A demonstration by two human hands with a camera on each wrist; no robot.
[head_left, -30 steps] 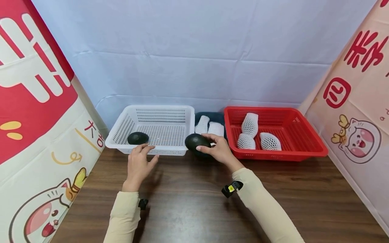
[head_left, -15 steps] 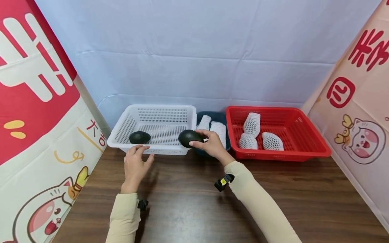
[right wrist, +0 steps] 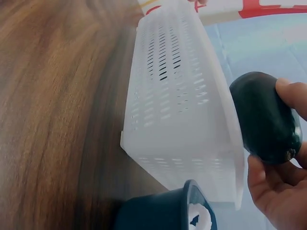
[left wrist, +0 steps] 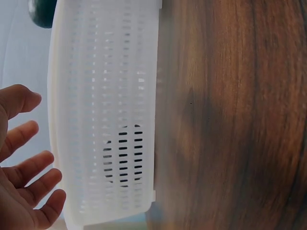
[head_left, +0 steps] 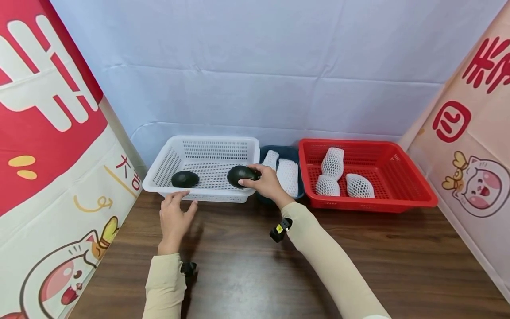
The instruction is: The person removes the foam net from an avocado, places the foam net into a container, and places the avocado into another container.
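In the head view, my right hand [head_left: 268,182] grips a dark green avocado [head_left: 239,176] over the right end of the white basket [head_left: 217,195]. The right wrist view shows this avocado [right wrist: 264,117] with its stem end toward the palm, thumb on one side and fingers on the other. A second avocado [head_left: 185,179] lies inside the basket at the left. My left hand [head_left: 175,217] hovers at the basket's front rim, fingers apart and holding nothing. In the left wrist view its fingers [left wrist: 41,184] are loosely bent beside the rim.
A dark blue basket [head_left: 301,190] with white foam net sleeves [head_left: 287,177] stands between the white basket and a red basket [head_left: 370,204]. The red one holds several net-wrapped fruits [head_left: 360,185]. All rest on a wooden table [head_left: 239,266], with a pale cloth [head_left: 279,97] behind.
My right hand has carried the avocado leftward, from above the gap by the blue basket to over the white basket. My left hand has shifted slightly back from the rim.
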